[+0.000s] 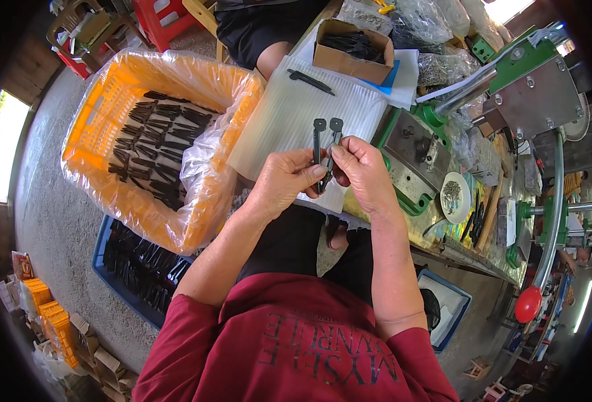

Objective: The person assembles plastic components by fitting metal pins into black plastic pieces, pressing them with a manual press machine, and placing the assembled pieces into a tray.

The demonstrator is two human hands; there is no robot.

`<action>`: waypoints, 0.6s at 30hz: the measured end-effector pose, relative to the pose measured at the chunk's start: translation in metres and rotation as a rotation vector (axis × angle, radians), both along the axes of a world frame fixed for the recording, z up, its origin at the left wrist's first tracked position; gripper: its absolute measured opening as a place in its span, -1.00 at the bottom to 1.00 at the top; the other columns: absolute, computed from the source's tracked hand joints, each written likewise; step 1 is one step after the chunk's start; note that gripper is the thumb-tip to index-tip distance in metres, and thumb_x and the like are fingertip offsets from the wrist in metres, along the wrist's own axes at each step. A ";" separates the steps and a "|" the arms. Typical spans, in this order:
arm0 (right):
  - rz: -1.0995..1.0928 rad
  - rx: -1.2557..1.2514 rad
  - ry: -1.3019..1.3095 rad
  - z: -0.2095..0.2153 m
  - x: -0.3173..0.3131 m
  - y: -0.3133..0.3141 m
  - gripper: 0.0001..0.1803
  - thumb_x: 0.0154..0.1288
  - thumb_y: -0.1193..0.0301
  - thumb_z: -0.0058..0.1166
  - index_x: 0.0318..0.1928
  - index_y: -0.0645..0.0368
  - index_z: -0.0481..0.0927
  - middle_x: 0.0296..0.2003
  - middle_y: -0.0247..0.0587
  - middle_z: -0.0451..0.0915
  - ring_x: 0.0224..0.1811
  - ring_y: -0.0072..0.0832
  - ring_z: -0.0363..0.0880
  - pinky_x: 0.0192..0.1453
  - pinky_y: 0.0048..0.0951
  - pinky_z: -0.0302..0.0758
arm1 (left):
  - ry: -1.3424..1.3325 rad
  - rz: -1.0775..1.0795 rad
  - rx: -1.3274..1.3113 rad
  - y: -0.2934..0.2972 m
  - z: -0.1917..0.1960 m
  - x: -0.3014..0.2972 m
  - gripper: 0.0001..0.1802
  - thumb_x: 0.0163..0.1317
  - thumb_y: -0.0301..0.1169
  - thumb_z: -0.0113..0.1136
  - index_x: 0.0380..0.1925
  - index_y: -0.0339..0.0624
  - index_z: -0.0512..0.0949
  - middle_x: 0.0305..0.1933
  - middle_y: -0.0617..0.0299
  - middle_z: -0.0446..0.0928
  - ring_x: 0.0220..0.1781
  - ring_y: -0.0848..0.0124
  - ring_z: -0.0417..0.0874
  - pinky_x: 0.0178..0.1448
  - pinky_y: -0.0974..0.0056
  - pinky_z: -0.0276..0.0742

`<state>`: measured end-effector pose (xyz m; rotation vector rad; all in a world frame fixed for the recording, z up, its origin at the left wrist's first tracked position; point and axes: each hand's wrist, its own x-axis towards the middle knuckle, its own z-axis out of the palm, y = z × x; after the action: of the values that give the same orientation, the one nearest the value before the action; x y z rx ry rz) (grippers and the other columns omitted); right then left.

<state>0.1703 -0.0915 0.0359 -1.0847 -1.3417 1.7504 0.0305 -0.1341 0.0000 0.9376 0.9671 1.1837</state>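
Two flat black metal strips (323, 151), each ending in a small squared head with a hole, stand nearly upright and side by side between the person's hands, raised above the near edge of the table (443, 244). The left hand (284, 179) is curled closed around the lower part of the strips, thumb toward the right; the right hand (363, 167) pinches them from the other side, its fingertips pressed against the shafts just below the heads, so both hands grip the same pair. Behind the strips lies a white ribbed sheet (296, 114) spread over the table, and one more black strip (309, 82) rests alone on its far part. Beyond that sits an open cardboard box (349, 57) holding dark pieces. To the person's left an orange crate (102, 107), lined with clear plastic film, holds many black strips of the same kind laid in loose rows; below it a blue tray (108, 271) on the floor is also filled with dark parts. To the right stands a green hand press (510, 80) with a grey plate, a long curved lever and a red knob (528, 303) at the lever's end. A small white dish (455, 197) with tiny metal bits sits just beside the press base. A second person's dark-clothed lap shows at the top.
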 end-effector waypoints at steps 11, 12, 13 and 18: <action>-0.033 0.028 0.015 0.001 0.000 0.000 -0.83 0.18 0.42 -0.10 -0.50 0.25 0.38 -0.67 -0.48 0.27 -0.66 -0.76 0.15 -0.61 -0.70 0.12 | 0.056 -0.016 0.022 0.004 0.006 0.003 -0.70 0.07 -0.48 0.07 -0.19 -0.41 0.42 -0.47 0.26 0.44 -0.57 0.61 0.41 -0.51 0.54 0.41; -0.034 0.028 0.015 0.000 0.000 0.001 -0.83 0.18 0.42 -0.10 -0.50 0.25 0.38 -0.67 -0.48 0.27 -0.66 -0.76 0.15 -0.61 -0.70 0.12 | 0.066 -0.023 0.027 0.004 0.007 0.003 -0.70 0.07 -0.48 0.07 -0.19 -0.41 0.42 -0.47 0.26 0.44 -0.57 0.61 0.41 -0.51 0.54 0.41; -0.037 0.035 0.010 0.000 0.000 0.001 -0.83 0.17 0.42 -0.10 -0.50 0.25 0.38 -0.67 -0.48 0.26 -0.66 -0.76 0.15 -0.61 -0.70 0.12 | 0.065 -0.023 0.026 0.004 0.008 0.003 -0.70 0.07 -0.48 0.07 -0.19 -0.41 0.42 -0.47 0.26 0.44 -0.57 0.61 0.41 -0.51 0.54 0.41; -0.055 0.073 -0.013 -0.003 0.000 0.002 -0.83 0.17 0.43 -0.10 -0.51 0.26 0.37 -0.67 -0.47 0.27 -0.66 -0.75 0.15 -0.61 -0.69 0.13 | 0.101 -0.027 0.037 0.007 0.009 0.004 -0.70 0.06 -0.49 0.07 -0.18 -0.41 0.41 -0.50 0.28 0.43 -0.58 0.62 0.42 -0.53 0.55 0.39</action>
<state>0.1698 -0.0892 0.0332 -1.0838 -1.3604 1.6451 0.0349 -0.1269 0.0092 1.0456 1.0130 1.1437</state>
